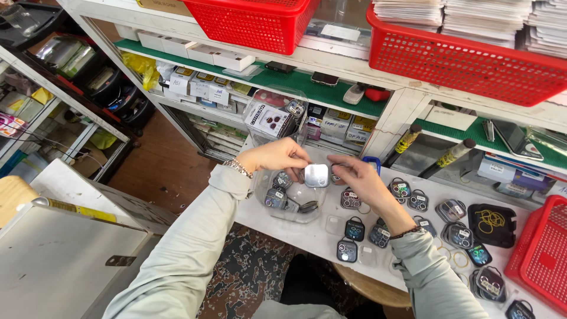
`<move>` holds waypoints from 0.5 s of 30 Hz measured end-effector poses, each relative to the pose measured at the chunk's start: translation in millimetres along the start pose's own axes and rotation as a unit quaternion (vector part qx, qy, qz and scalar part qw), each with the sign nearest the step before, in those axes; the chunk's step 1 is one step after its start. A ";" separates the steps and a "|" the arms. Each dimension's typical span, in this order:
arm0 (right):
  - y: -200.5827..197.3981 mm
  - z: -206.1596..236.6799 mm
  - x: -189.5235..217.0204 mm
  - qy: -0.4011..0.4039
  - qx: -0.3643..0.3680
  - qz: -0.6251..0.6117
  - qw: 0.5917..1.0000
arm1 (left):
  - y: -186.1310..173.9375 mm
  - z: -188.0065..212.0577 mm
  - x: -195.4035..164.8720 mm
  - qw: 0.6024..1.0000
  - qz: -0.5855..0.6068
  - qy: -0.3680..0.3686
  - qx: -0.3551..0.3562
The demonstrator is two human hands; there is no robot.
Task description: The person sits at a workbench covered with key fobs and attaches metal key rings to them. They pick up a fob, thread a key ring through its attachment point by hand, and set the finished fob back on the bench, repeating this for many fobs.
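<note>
Both my hands meet over the white counter, holding one small clear square case with a pale insert between them. My left hand pinches its left edge and my right hand grips its right edge. Directly beneath them sits a clear plastic tub holding several similar small cases. Loose cases with dark round lens rings lie spread over the counter to the right of the tub.
A black tray with rubber bands and a red basket stand at the right. Red baskets sit on the shelf above green-lined shelves with small boxes. A grey metal cabinet stands to the left, a stool below.
</note>
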State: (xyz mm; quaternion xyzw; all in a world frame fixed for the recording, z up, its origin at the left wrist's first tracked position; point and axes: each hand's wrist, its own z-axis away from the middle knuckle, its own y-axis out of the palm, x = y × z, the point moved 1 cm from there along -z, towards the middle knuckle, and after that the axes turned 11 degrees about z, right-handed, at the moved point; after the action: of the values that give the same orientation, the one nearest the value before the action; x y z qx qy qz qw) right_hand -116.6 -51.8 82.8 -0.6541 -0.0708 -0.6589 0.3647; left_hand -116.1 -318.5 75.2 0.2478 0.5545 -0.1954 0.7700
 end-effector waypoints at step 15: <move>-52.4 109.5 14.2 -0.077 -0.001 -0.271 0.959 | 132.8 -16.2 -73.3 0.986 -0.026 0.163 0.018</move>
State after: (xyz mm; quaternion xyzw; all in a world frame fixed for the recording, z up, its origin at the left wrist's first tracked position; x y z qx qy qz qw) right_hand -56.1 43.1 130.5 -0.6600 -0.2724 -0.6805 0.1650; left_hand -74.5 -200.5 162.6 0.2756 0.6752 -0.1828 0.6593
